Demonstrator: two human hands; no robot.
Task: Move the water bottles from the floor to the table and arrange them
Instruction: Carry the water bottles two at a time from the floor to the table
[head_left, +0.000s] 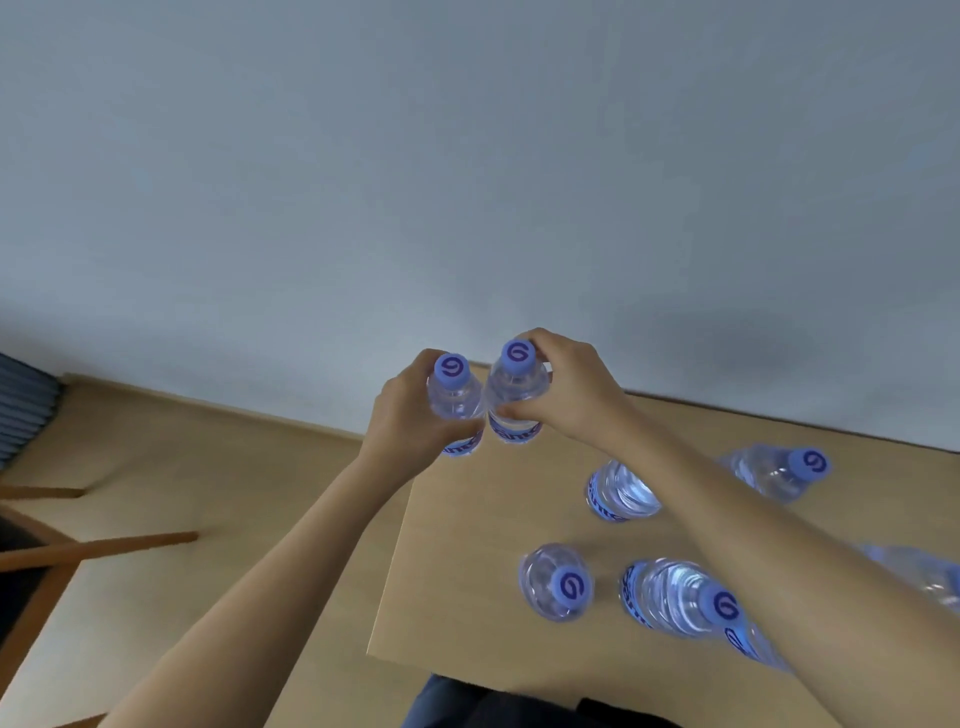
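I hold two clear water bottles with blue caps side by side above the far left corner of the light wooden table. My left hand grips the left bottle around its body. My right hand grips the right bottle near its shoulder. The two bottles touch each other. Several more bottles stand upright on the table: one near the front, one beside it, one partly behind my right forearm, and one at the far right.
A plain grey-white wall rises right behind the table. Left of the table lies beige floor with wooden chair legs crossing it. A further bottle peeks out at the right edge.
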